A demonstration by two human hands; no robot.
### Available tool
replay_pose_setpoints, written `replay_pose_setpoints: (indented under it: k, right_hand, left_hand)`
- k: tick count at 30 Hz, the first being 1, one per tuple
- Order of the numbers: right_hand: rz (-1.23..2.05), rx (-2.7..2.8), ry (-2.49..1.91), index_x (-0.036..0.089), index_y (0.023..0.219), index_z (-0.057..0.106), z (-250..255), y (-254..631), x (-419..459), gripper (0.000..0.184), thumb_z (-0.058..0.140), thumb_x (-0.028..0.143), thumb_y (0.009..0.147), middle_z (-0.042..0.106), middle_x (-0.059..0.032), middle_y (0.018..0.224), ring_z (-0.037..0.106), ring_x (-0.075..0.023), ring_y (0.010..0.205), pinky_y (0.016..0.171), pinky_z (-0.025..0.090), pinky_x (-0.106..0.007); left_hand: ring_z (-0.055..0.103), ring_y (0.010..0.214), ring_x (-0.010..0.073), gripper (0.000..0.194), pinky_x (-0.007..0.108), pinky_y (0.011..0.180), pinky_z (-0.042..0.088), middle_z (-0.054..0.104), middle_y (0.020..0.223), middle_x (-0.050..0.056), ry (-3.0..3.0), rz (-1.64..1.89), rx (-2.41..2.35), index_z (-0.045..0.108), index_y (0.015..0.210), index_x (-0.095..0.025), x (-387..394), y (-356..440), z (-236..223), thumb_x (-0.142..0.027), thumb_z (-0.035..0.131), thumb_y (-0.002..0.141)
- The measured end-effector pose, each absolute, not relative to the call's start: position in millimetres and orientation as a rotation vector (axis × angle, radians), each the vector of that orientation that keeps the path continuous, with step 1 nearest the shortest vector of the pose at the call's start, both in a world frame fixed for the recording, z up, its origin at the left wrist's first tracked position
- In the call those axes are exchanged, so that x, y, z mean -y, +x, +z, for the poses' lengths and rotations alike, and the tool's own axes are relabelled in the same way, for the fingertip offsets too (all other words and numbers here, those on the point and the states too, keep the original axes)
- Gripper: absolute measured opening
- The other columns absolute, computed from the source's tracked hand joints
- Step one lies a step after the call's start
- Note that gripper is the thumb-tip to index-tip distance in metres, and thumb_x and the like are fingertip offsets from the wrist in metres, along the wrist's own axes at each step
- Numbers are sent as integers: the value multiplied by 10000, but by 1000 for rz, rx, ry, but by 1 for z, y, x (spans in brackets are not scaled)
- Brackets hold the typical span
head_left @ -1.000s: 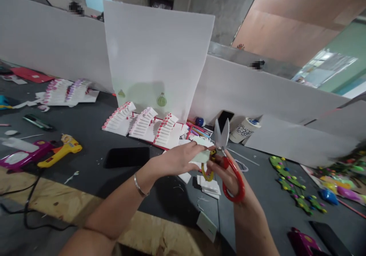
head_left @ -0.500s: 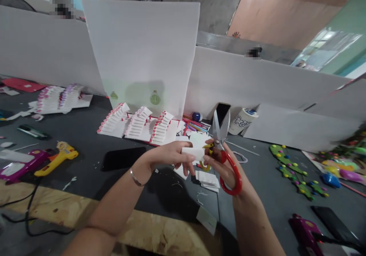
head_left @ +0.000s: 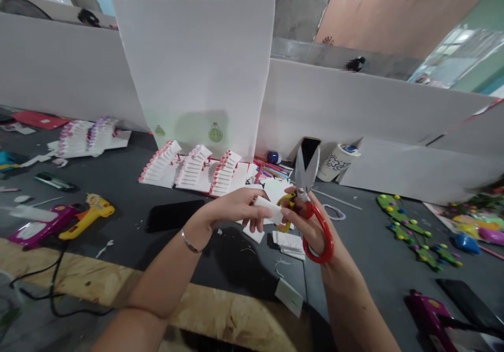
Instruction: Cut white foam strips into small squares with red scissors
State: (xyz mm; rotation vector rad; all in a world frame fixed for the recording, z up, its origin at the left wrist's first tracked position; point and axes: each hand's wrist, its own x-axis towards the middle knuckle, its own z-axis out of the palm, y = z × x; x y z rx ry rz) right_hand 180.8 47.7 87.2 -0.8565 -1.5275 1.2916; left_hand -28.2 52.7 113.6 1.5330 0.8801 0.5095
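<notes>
In the head view, my left hand (head_left: pixel 246 205) pinches a small folded white paper piece (head_left: pixel 271 209) between thumb and fingers. My right hand (head_left: pixel 309 226) is closed round scissors (head_left: pixel 322 231) with a red handle, and its fingertips touch the paper's right end. The metal blades point up and away, spread apart, clear of the paper. A yellow loop (head_left: pixel 284 225) shows by the right fingers; I cannot tell whether it belongs to the same scissors. Below the hands lies a stack of white paper pieces (head_left: pixel 289 244). Nearer me is a loose pale card (head_left: pixel 289 295).
White strips with red tips (head_left: pixel 189 171) stand in rows behind my left hand. A black phone (head_left: pixel 173 214) and a yellow glue gun (head_left: pixel 88 216) lie to the left. At right are a patterned cup (head_left: pixel 336 164), green beaded pieces (head_left: pixel 409 226) and a magenta device (head_left: pixel 431 315).
The white paper has tilted, its right end now lower. The right hand still holds the scissors, blades apart. The whole view has shifted slightly.
</notes>
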Motion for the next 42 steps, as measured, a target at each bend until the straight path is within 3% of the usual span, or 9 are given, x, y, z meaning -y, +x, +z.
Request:
replay_pose_setpoints:
  k: [2, 5, 12, 18, 30, 37, 42]
  right_hand:
    - [1293, 1506, -844, 260, 1062, 499, 86, 182, -50, 336, 693, 322, 794, 587, 24, 780, 565, -129, 623, 560, 469, -271]
    - [1294, 1486, -816, 258, 1083, 489, 83, 186, -54, 351, 688, 315, 800, 580, 33, 778, 567, -115, 607, 579, 480, -270]
    - [1354, 1438, -792, 260, 1105, 481, 78, 187, -55, 361, 689, 298, 812, 582, 38, 784, 575, -119, 624, 597, 492, -278]
    - [1402, 1424, -788, 252, 1078, 465, 78, 188, -58, 350, 687, 314, 815, 571, 41, 745, 578, -128, 605, 549, 491, -279]
    - [1351, 1527, -896, 255, 1040, 494, 86, 183, -53, 359, 706, 381, 778, 551, 49, 672, 555, -127, 543, 514, 465, -293]
    - [1323, 1533, -984, 250, 1064, 499, 81, 193, -61, 389, 705, 403, 772, 566, 47, 683, 573, -133, 572, 557, 485, -303]
    - [1367, 1541, -912, 260, 1054, 480, 87, 186, -55, 395, 717, 385, 765, 586, 25, 757, 590, -150, 653, 589, 472, -308]
  left_hand:
    - [603, 514, 111, 377, 208, 486, 406, 683, 658, 41, 1536, 621, -915, 554, 1029, -133, -54, -33, 114, -480, 508, 888]
    - [539, 448, 97, 419, 215, 474, 391, 628, 568, 23, 1565, 746, -1014, 580, 977, -124, -56, -41, 116, -489, 377, 936]
    - [456, 513, 76, 297, 208, 502, 339, 530, 569, -32, 1798, 769, -1089, 576, 762, -153, -50, -33, 119, -441, 582, 833]
    - [436, 447, 65, 332, 217, 496, 340, 527, 521, -30, 1754, 679, -1077, 465, 634, -177, -49, -33, 120, -405, 529, 867]
    - [460, 444, 60, 333, 203, 467, 337, 537, 532, -25, 1741, 647, -1070, 466, 645, -177, -52, -36, 118, -421, 557, 854]
    - [507, 445, 79, 207, 194, 452, 374, 591, 558, -28, 1586, 774, -1040, 473, 891, -183, -55, -40, 116, -373, 549, 862]
    - [569, 511, 103, 209, 223, 502, 434, 653, 651, 19, 1568, 705, -972, 419, 894, -190, -53, -36, 114, -372, 520, 870]
